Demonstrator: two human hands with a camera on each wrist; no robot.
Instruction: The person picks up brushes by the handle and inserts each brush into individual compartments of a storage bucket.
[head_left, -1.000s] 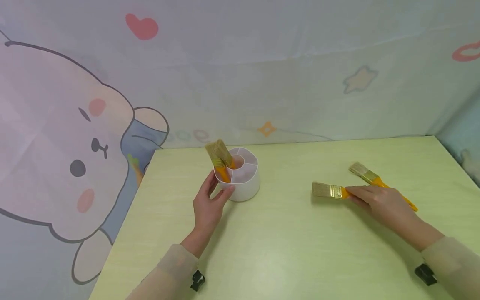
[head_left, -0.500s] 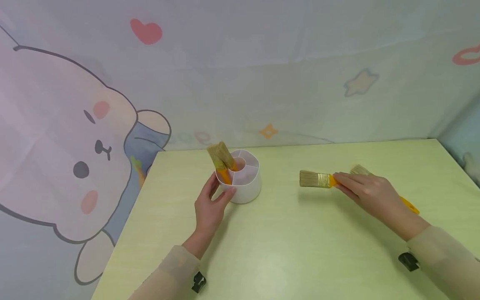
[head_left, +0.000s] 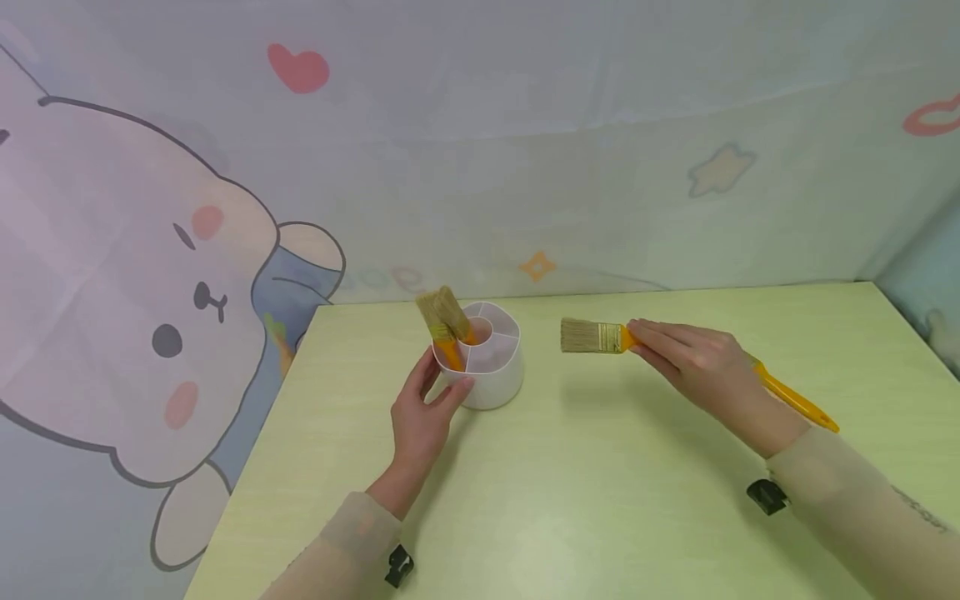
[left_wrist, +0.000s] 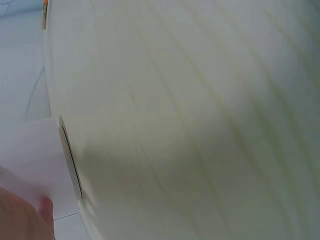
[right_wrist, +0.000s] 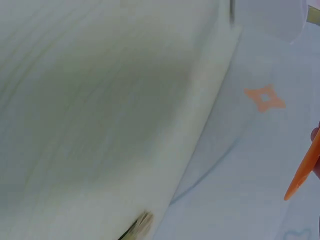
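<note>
A white round holder [head_left: 501, 385] with several compartments stands at the back left of the table. My left hand [head_left: 420, 421] grips its near left side, thumb on the front wall. Two paintbrushes [head_left: 431, 312] lean in it, bristles up: one in an outer compartment, the other in the central ring. My right hand [head_left: 701, 362] pinches a third paintbrush [head_left: 592, 336] by its orange handle, above the table and right of the holder. Its bristles point left. In the right wrist view, the orange handle's end [right_wrist: 300, 175] shows at the right edge.
Another paintbrush [head_left: 798, 402] lies on the table behind my right arm, partly covered by it. The pale yellow-green table [head_left: 555, 508] ends at the back against a printed cloth [head_left: 585, 200].
My right hand has carried its paintbrush left and up toward the holder, away from the brush lying on the table. The left hand keeps its grip on the holder.
</note>
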